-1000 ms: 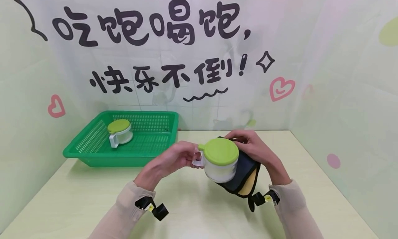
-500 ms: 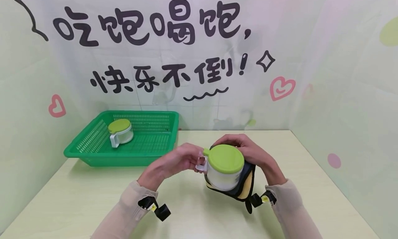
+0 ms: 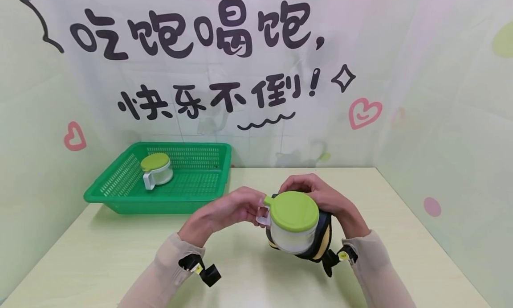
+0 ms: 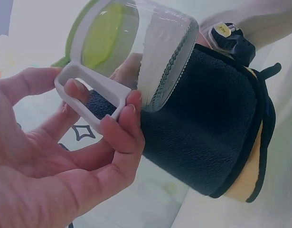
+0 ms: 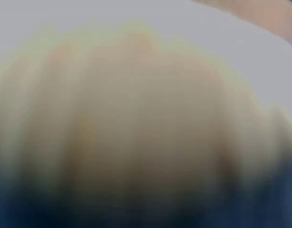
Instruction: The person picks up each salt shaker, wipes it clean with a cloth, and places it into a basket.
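A clear seasoning jar [image 3: 294, 243] with a green lid [image 3: 295, 211] is held up above the table, tilted. My left hand [image 3: 236, 207] grips its white handle; in the left wrist view the fingers and thumb curl around the handle [image 4: 84, 111]. The jar's glass has a ribbed lower edge. My right hand [image 3: 326, 194] holds a cleaning cloth [image 4: 202, 128] against the jar's far side and underside. The cloth is dark navy on one face, yellow on the other, with black trim and a loop. The right fingertips are mostly hidden; the right wrist view is blurred.
A green plastic basket [image 3: 160, 207] stands at the back left of the pale table [image 3: 100, 254]. Inside it sits a similar jar [image 3: 157, 170] with a green lid and white handle. Printed curtain walls [image 3: 256, 147] enclose the back and sides.
The jar has moved right and toward me, with my left hand following. My right hand has shifted the cloth, which now lies more around the jar's underside.
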`<action>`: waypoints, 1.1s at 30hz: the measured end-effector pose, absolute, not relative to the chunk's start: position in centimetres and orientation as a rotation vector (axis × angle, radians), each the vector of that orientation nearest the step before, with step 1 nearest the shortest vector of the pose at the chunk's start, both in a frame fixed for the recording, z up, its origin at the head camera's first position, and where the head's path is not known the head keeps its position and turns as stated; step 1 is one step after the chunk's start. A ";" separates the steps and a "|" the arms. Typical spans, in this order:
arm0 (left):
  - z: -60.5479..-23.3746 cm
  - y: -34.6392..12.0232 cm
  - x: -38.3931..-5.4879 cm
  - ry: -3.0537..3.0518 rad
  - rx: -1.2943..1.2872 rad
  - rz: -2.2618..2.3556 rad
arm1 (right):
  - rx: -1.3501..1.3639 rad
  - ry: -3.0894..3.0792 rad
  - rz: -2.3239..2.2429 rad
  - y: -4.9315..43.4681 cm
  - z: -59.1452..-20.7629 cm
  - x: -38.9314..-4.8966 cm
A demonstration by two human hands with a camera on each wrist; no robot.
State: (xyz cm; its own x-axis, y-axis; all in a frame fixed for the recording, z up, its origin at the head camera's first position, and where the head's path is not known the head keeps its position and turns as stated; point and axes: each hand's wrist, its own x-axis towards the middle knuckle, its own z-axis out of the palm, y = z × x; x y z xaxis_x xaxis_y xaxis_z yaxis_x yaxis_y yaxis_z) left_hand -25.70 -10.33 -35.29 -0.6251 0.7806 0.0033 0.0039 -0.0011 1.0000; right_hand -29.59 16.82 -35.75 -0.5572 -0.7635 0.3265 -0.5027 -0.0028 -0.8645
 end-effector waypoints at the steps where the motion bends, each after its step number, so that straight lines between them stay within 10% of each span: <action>1: -35.3 -10.3 -25.7 1.685 0.816 1.685 | -1.318 2.048 -1.560 17.0 -35.7 -29.6; 33: -35.6 -10.2 -26.1 1.718 0.733 1.682 | -1.358 2.098 -1.635 17.1 -36.2 -30.0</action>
State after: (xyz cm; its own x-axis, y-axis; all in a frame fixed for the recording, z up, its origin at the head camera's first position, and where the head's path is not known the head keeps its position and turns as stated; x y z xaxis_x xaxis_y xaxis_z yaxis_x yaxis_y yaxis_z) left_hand -26.09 -10.17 -35.60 -0.6552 0.7539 -0.0484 -0.0320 0.0363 0.9988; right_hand -30.00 17.13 -36.16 -0.5770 -0.7196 0.3864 -0.5506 -0.0068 -0.8347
